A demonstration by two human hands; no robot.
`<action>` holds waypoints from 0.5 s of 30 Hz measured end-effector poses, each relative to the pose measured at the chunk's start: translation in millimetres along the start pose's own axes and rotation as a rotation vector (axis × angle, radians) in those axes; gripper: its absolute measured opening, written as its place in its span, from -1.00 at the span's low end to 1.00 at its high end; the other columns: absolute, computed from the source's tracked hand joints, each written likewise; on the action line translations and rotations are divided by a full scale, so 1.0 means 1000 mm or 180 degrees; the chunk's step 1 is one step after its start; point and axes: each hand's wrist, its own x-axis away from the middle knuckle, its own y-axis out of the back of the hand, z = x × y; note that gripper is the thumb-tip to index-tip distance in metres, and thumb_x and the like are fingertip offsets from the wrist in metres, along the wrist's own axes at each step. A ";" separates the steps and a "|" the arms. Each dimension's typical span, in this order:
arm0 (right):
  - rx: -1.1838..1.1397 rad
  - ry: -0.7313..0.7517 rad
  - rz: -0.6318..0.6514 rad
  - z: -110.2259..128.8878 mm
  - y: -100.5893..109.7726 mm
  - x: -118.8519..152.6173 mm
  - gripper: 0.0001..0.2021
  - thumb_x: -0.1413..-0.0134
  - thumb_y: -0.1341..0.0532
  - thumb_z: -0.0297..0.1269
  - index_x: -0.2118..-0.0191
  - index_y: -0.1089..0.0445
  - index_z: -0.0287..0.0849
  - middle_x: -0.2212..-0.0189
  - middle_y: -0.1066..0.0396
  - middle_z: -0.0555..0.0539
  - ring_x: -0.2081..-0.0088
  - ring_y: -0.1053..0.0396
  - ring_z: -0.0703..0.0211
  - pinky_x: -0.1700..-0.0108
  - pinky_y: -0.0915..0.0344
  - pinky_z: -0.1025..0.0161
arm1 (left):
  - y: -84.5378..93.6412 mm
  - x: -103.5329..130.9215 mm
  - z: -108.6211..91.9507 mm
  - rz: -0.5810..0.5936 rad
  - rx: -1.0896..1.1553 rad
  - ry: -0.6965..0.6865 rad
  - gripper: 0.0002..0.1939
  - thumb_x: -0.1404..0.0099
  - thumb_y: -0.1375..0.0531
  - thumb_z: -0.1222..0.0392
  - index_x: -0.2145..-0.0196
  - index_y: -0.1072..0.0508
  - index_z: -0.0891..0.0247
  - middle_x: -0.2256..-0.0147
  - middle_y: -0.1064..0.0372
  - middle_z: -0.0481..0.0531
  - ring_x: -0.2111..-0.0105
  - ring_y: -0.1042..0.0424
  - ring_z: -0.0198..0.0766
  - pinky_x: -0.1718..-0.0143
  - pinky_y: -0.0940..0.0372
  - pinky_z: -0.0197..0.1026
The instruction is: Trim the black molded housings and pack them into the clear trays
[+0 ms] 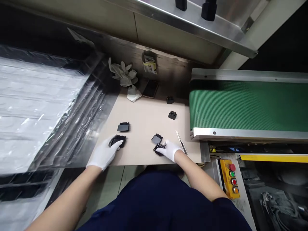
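Note:
White gloves cover both of my hands. At the left of the pale board [141,115], my left hand [106,152] has its thumb and fingers closed round a black part [119,140]. Just beyond it lies a second black part with a flat grey face [123,127]. My right hand [170,150] grips another black part [159,149] near the board's front edge. Touching or almost touching that one is a black part with a grey face [157,139]. To the right of my right hand lies a utility knife [181,142].
Two small black pieces [172,115] [169,100] sit at the board's back right. Behind are a phone [150,89] and crumpled white gloves [125,75]. A green conveyor [247,106] is at right, above a yellow button box [229,179]. Plastic-wrapped stacked trays [48,109] fill the left.

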 end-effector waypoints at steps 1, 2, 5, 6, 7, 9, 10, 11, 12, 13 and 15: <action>0.0076 -0.0026 -0.0193 0.002 0.005 -0.002 -0.59 0.06 -0.41 0.08 0.22 -0.41 -0.09 0.43 -0.47 0.00 0.35 -0.47 0.03 0.24 -0.37 0.13 | 0.004 -0.003 0.003 -0.0040 -0.0060 -0.0091 -0.48 -0.29 -0.12 -0.19 -0.04 -0.48 0.19 0.07 -0.57 0.18 -0.01 -0.50 0.22 -0.10 -0.35 0.18; 0.0134 -0.0048 -0.0401 0.004 0.012 -0.004 -0.57 0.02 -0.39 0.11 0.16 -0.42 -0.10 0.39 -0.49 -0.04 0.30 -0.48 -0.02 0.17 -0.38 0.08 | 0.006 -0.005 0.005 -0.0095 -0.0130 -0.0178 -0.46 -0.29 -0.12 -0.19 -0.07 -0.47 0.19 0.00 -0.54 0.22 -0.08 -0.46 0.26 -0.13 -0.33 0.21; 0.0230 -0.0026 -0.1112 0.013 0.035 -0.022 -0.53 -0.13 -0.30 0.01 -0.04 -0.38 -0.19 0.11 -0.50 -0.21 0.04 -0.44 -0.14 -0.06 -0.30 -0.03 | 0.013 -0.012 0.007 -0.0402 -0.0397 -0.0406 -0.42 -0.29 -0.13 -0.20 -0.12 -0.43 0.21 -0.08 -0.48 0.26 -0.15 -0.38 0.36 -0.17 -0.27 0.32; 0.0240 0.0012 -0.1349 0.018 0.042 -0.032 -0.52 -0.15 -0.30 -0.05 -0.09 -0.35 -0.21 -0.02 -0.45 -0.26 -0.07 -0.38 -0.18 -0.16 -0.23 -0.05 | 0.015 -0.016 0.004 -0.0524 -0.0464 -0.0501 -0.42 -0.28 -0.14 -0.20 -0.13 -0.41 0.19 -0.09 -0.47 0.22 -0.16 -0.37 0.35 -0.19 -0.25 0.32; 0.0238 0.0051 -0.1557 0.023 0.049 -0.044 -0.51 -0.14 -0.31 -0.10 -0.12 -0.33 -0.23 -0.14 -0.37 -0.30 -0.17 -0.29 -0.21 -0.23 -0.15 -0.06 | 0.017 -0.020 -0.002 -0.0615 -0.0516 -0.0645 -0.43 -0.29 -0.15 -0.18 -0.15 -0.39 0.17 -0.10 -0.46 0.17 -0.17 -0.37 0.32 -0.22 -0.24 0.29; 0.0180 0.0085 -0.1859 0.033 0.061 -0.070 -0.47 -0.10 -0.35 -0.16 -0.14 -0.31 -0.25 -0.26 -0.25 -0.32 -0.26 -0.16 -0.24 -0.31 -0.04 -0.08 | 0.017 -0.034 -0.021 -0.0664 -0.0548 -0.1049 -0.45 -0.32 -0.14 -0.14 -0.18 -0.35 0.13 -0.11 -0.45 0.12 -0.17 -0.38 0.23 -0.25 -0.24 0.20; 0.0131 0.0092 -0.1947 0.037 0.066 -0.083 -0.47 -0.07 -0.37 -0.18 -0.13 -0.32 -0.25 -0.26 -0.25 -0.31 -0.26 -0.16 -0.24 -0.31 -0.03 -0.08 | 0.014 -0.043 -0.035 -0.0573 -0.0543 -0.1277 -0.46 -0.34 -0.13 -0.13 -0.19 -0.35 0.14 -0.10 -0.46 0.14 -0.17 -0.39 0.21 -0.25 -0.23 0.17; 0.0075 0.0103 -0.1998 0.040 0.070 -0.094 -0.48 -0.04 -0.39 -0.19 -0.10 -0.34 -0.24 -0.23 -0.30 -0.28 -0.24 -0.17 -0.21 -0.31 -0.04 -0.07 | 0.010 -0.053 -0.051 -0.0427 -0.0539 -0.1493 -0.45 -0.35 -0.11 -0.13 -0.20 -0.35 0.17 -0.10 -0.46 0.18 -0.17 -0.38 0.21 -0.26 -0.22 0.16; 0.0019 0.0124 -0.2019 0.043 0.074 -0.104 -0.52 -0.03 -0.40 -0.22 -0.07 -0.37 -0.23 -0.17 -0.37 -0.24 -0.21 -0.20 -0.17 -0.30 -0.06 -0.06 | 0.003 -0.066 -0.069 -0.0243 -0.0536 -0.1667 -0.43 -0.36 -0.10 -0.13 -0.21 -0.35 0.21 -0.11 -0.45 0.23 -0.18 -0.37 0.21 -0.26 -0.20 0.17; -0.0033 0.0153 -0.2013 0.046 0.076 -0.111 -0.58 -0.03 -0.39 -0.25 -0.02 -0.40 -0.21 -0.08 -0.44 -0.19 -0.18 -0.23 -0.13 -0.29 -0.08 -0.04 | -0.006 -0.080 -0.088 -0.0039 -0.0532 -0.1788 -0.39 -0.36 -0.09 -0.14 -0.23 -0.34 0.25 -0.13 -0.43 0.28 -0.20 -0.34 0.22 -0.27 -0.17 0.18; -0.0125 0.0256 -0.1946 0.050 0.075 -0.115 -0.72 -0.03 -0.37 -0.32 0.09 -0.46 -0.20 0.09 -0.51 -0.12 -0.10 -0.30 -0.08 -0.25 -0.15 -0.02 | -0.030 -0.113 -0.128 0.0232 -0.0545 -0.1943 -0.33 -0.34 -0.11 -0.14 -0.28 -0.29 0.29 -0.19 -0.38 0.30 -0.23 -0.30 0.19 -0.28 -0.16 0.14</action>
